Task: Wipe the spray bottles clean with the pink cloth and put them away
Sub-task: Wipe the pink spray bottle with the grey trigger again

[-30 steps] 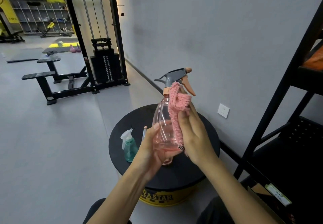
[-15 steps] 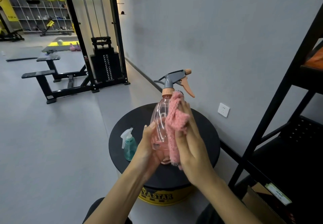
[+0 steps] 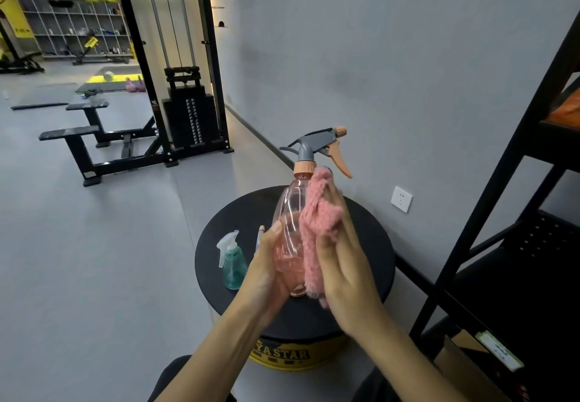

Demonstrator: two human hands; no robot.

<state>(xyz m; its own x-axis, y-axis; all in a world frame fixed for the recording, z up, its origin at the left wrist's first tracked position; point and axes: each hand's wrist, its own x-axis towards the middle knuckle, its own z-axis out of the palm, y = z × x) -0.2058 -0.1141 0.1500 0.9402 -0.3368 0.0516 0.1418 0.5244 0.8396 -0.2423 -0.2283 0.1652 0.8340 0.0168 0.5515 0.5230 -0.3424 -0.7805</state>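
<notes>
A clear pink spray bottle (image 3: 290, 213) with a grey and orange trigger head is held upright above the round black stool top (image 3: 370, 263). My left hand (image 3: 266, 273) grips the bottle's lower body from the left. My right hand (image 3: 342, 254) presses the pink cloth (image 3: 317, 226) against the bottle's right side with straight fingers; the cloth reaches up to the neck. A small teal spray bottle (image 3: 233, 262) with a white head stands on the stool at the left. A thin pen-like sprayer (image 3: 260, 237) stands just behind my left thumb, mostly hidden.
A black metal shelf rack (image 3: 489, 213) stands at the right with a cardboard box (image 3: 470, 361) at its foot. The grey wall with a socket (image 3: 401, 198) is just behind the stool. A black cable machine (image 3: 188, 113) and benches (image 3: 78, 138) stand on the grey floor at the left.
My right hand slid the pink cloth down the bottle's side and has moved back up toward the neck. The left hand keeps its hold on the bottle.
</notes>
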